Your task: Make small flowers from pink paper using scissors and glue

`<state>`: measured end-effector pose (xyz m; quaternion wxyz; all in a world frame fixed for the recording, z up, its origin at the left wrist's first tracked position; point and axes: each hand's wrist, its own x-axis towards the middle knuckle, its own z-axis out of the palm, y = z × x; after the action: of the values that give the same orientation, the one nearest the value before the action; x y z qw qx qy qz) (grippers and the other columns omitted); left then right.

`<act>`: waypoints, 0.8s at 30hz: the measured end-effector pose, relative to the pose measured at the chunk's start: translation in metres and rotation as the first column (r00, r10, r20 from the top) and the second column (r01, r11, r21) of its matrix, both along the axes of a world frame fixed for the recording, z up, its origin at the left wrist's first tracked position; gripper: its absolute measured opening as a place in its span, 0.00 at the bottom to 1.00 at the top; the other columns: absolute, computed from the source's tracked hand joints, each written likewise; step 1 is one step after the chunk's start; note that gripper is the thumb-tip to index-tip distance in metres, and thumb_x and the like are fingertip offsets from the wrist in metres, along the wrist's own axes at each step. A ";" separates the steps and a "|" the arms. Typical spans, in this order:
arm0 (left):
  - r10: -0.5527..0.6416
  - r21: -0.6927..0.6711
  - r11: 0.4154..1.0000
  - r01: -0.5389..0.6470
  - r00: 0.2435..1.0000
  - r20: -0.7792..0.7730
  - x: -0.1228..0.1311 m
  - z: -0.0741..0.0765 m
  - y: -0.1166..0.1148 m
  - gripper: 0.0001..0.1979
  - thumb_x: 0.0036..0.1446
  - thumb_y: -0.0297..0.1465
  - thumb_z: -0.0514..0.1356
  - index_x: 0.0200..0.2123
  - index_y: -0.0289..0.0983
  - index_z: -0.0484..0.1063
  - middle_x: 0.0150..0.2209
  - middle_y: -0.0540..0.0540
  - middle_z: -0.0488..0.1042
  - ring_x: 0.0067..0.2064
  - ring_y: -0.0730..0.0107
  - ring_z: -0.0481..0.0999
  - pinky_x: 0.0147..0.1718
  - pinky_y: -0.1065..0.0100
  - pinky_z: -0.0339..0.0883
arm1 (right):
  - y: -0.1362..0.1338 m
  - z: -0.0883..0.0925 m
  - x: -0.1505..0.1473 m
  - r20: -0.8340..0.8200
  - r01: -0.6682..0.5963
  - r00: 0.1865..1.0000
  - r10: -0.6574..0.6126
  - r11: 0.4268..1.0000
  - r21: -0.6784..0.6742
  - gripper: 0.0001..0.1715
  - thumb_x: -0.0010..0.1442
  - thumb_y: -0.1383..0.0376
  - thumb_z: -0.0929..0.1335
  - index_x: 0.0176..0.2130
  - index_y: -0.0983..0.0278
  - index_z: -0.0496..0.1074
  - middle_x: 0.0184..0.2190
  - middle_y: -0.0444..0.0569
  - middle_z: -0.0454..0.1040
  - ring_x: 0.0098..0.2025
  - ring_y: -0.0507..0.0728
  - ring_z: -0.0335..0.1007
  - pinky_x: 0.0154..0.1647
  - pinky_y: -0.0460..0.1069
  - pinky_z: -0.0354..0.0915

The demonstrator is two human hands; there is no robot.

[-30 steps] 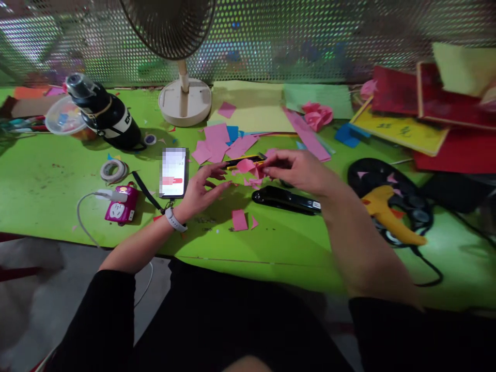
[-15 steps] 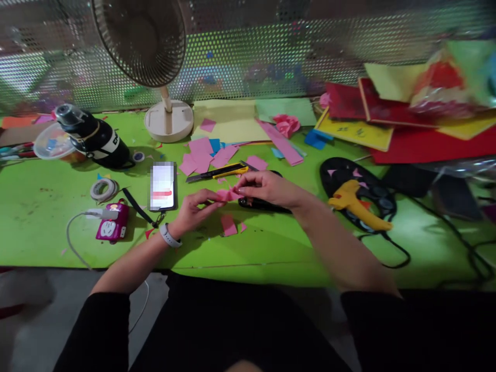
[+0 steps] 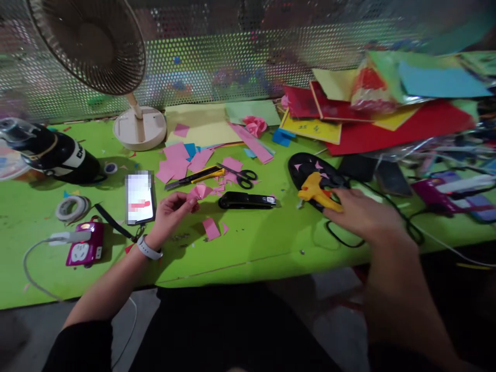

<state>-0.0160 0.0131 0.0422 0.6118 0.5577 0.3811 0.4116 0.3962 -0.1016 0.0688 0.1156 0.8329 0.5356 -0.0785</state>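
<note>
My left hand [image 3: 174, 214] pinches a small folded piece of pink paper [image 3: 200, 192] above the green table. At the right, my right hand [image 3: 360, 214] is closed round the handle of a yellow glue gun [image 3: 314, 188], its fingers partly hidden and a little blurred. The glue gun lies over a black oval tray [image 3: 296, 165] with pink scraps in it. Between my hands a black stapler [image 3: 248, 200] lies on the table, with black-handled scissors [image 3: 246, 178] and a yellow utility knife [image 3: 197, 175] behind it. A cut pink paper piece [image 3: 211, 229] lies in front.
A phone [image 3: 139, 199], a tape roll [image 3: 72, 208] and a purple power socket [image 3: 86, 243] are at the left. Behind them are a black bottle [image 3: 65, 155] and a fan [image 3: 139, 129]. Stacked coloured paper [image 3: 403, 129] fills the back right. A cord [image 3: 344, 243] runs near my right hand.
My right hand has let go of the pink paper and moved right onto the glue gun. My left hand keeps the paper. The view has turned right, uncovering the stapler and scissors.
</note>
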 end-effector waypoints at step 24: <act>0.001 -0.144 0.990 0.013 0.995 0.100 -0.002 -0.008 -0.004 0.20 0.46 0.39 0.73 0.30 0.34 0.68 0.28 0.48 0.78 0.28 0.76 0.78 0.30 0.71 0.75 | 0.045 0.030 -0.130 -0.900 0.288 0.303 0.313 0.870 0.400 0.14 0.48 0.58 0.76 0.37 0.56 0.75 0.27 0.45 0.74 0.22 0.53 0.64 0.22 0.50 0.61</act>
<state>-0.0182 0.0094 0.0344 0.6699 0.4920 0.3773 0.4084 0.2661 -0.0563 0.0992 -0.4389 0.6166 0.5055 -0.4143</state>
